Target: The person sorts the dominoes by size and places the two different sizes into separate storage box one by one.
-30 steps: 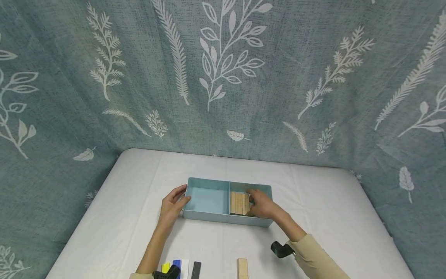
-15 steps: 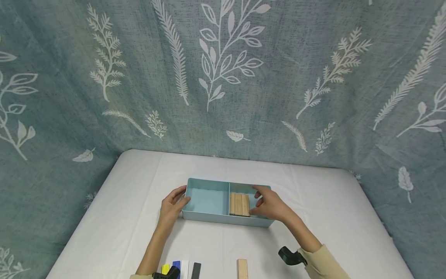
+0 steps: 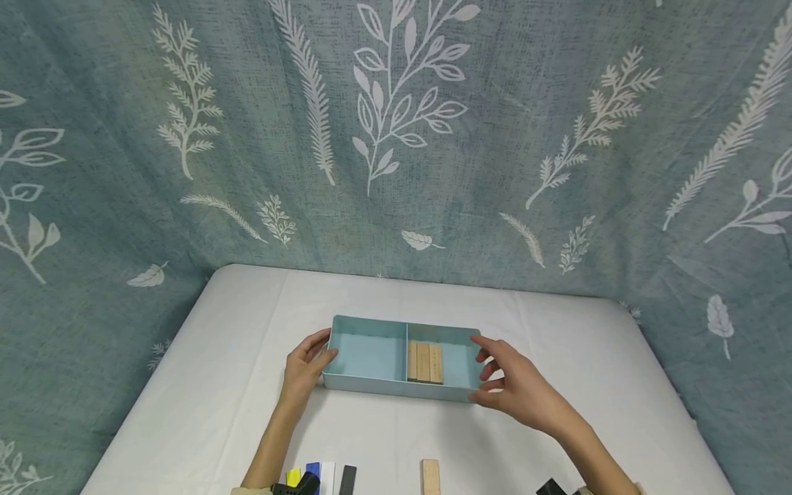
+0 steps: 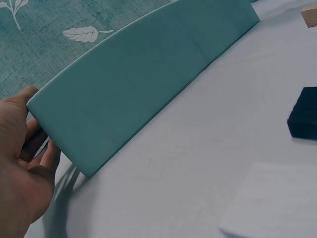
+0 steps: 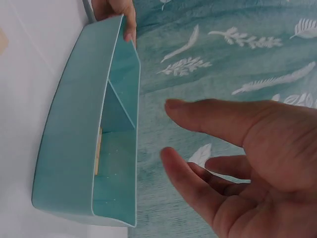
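A teal two-compartment box (image 3: 396, 389) sits on the white table, with a thin divider (image 3: 407, 352) across it. My left hand (image 3: 304, 361) grips its left end, thumb over the rim; the left wrist view shows fingers (image 4: 48, 157) against the end wall. Several wooden blocks (image 3: 424, 363) lie side by side in the right compartment, against the divider. My right hand (image 3: 522, 388) is by the box's right end, fingers spread and nothing between them. In the right wrist view its thumb and fingers (image 5: 190, 186) stand apart from the box.
Nearer on the table lie a wooden block (image 3: 430, 476), a dark grey block (image 3: 348, 479), a white block (image 3: 328, 477), a blue block (image 3: 313, 469) and a yellow piece (image 3: 293, 475), partly cut off or covered. Patterned teal cloth (image 3: 396, 227) hangs behind the table.
My right hand has left the wooden blocks in the right compartment and moved right, out to the box's end. The blocks stay in place. My left hand keeps its hold on the box.
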A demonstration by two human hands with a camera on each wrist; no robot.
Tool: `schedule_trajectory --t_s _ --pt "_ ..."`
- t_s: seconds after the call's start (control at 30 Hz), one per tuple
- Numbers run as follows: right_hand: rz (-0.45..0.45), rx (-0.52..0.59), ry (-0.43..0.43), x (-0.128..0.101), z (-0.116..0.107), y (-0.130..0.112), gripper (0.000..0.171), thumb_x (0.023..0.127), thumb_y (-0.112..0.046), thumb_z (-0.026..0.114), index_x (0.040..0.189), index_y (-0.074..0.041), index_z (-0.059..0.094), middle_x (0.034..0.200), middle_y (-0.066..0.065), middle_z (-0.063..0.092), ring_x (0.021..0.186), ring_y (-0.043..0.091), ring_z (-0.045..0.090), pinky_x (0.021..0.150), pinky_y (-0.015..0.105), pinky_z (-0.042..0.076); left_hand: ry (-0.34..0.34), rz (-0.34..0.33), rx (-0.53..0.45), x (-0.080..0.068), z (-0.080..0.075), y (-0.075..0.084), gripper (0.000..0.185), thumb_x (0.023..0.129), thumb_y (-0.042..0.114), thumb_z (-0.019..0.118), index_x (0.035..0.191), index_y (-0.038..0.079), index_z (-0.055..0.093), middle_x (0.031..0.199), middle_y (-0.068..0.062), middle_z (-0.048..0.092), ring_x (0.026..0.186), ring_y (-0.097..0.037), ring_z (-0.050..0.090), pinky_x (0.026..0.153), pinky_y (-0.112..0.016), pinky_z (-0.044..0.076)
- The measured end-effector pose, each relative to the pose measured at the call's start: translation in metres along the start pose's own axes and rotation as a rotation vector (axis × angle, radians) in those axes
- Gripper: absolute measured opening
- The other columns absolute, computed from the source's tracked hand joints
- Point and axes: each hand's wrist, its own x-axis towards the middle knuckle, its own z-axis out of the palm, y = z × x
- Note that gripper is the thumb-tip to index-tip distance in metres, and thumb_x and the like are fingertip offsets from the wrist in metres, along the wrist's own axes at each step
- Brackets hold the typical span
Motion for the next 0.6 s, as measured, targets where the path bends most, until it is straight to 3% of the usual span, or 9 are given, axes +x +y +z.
schedule_trajectory --t_s 0.23,0.4,0.53,0.6 --pt "-0.007 -0.02 -0.039 -0.033 0.013 -0.002 0.083 0.078 -0.009 0.084 0.147 -0.003 0.039 0.11 0.005 0.049 0.09 0.012 0.055 0.076 0.024 0.058 0.012 -0.019 0.004 -0.001 0.001 0.0 0.047 0.091 0.009 0.069 0.136 0.006 0.055 0.144 -0.012 0.051 0.137 -0.027 0.043 0.11 -0.036 0.037" --pt "-0.031 0.033 -0.082 -0.052 0.03 0.008 0.08 0.078 -0.014 0.084 0.144 -0.004 0.041 0.111 0.005 0.047 0.088 0.008 0.053 0.073 0.026 0.058 0.013 -0.011 0.011 0.001 0.0 -0.002 0.048 0.091 0.008 0.069 0.136 0.005 0.054 0.144 -0.013 0.05 0.138 -0.028 0.042 0.109 -0.032 0.039" --pt "-0.115 0.069 -0.122 -0.059 0.046 0.024 0.08 0.079 -0.019 0.085 0.142 0.003 0.041 0.109 0.005 0.047 0.086 0.008 0.053 0.069 0.026 0.058 0.014 -0.001 0.012 0.002 0.0 -0.002 0.047 0.091 0.008 0.069 0.136 0.005 0.055 0.144 -0.012 0.051 0.138 -0.027 0.043 0.106 -0.026 0.041" --pt "-0.114 0.079 -0.15 -0.06 0.054 0.032 0.083 0.078 -0.021 0.086 0.142 0.006 0.04 0.108 0.006 0.047 0.085 0.006 0.052 0.067 0.025 0.058 0.01 0.004 0.009 0.003 0.0 -0.001 0.047 0.092 0.008 0.069 0.136 0.005 0.055 0.144 -0.012 0.051 0.138 -0.026 0.043 0.105 -0.024 0.041"
